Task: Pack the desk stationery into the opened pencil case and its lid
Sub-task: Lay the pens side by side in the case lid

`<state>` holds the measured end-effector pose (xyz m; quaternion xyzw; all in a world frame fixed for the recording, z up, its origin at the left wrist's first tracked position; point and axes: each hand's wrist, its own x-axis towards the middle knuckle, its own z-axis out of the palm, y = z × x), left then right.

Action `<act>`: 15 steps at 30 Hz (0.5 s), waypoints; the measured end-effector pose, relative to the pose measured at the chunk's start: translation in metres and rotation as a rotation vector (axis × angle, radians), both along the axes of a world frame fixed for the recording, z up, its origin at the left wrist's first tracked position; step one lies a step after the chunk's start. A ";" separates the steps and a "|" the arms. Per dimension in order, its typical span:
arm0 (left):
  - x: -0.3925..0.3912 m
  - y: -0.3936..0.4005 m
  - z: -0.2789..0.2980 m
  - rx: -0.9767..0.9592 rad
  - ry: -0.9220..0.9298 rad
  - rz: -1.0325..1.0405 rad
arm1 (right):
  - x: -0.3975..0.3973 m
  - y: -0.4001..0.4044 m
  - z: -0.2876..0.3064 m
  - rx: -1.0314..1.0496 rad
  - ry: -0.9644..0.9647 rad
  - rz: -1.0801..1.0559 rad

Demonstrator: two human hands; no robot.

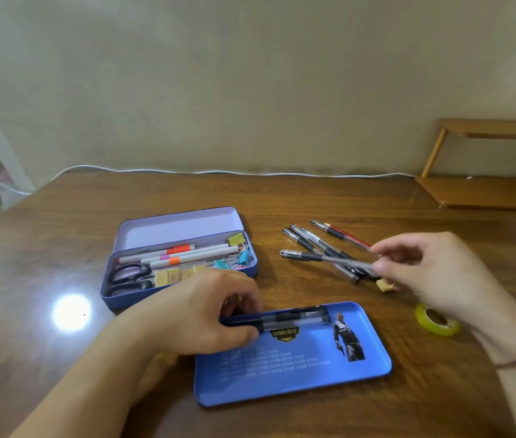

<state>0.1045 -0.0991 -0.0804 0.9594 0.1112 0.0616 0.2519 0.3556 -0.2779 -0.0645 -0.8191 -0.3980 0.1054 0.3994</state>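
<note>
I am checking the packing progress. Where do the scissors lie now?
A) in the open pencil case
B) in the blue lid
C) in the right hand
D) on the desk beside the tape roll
A: the scissors lie at the left end of the open pencil case, beside the erasers.

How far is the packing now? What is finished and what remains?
Done: the pencil case holds scissors, markers, clips and erasers. In hand: the left hand sets pens in the blue lid; the right hand holds one pen. Left: loose pens, a small eraser and a tape roll.
</note>
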 end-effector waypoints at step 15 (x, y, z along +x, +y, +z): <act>0.020 -0.036 0.008 -0.683 -0.587 0.294 | -0.091 0.005 0.001 0.288 -0.073 0.383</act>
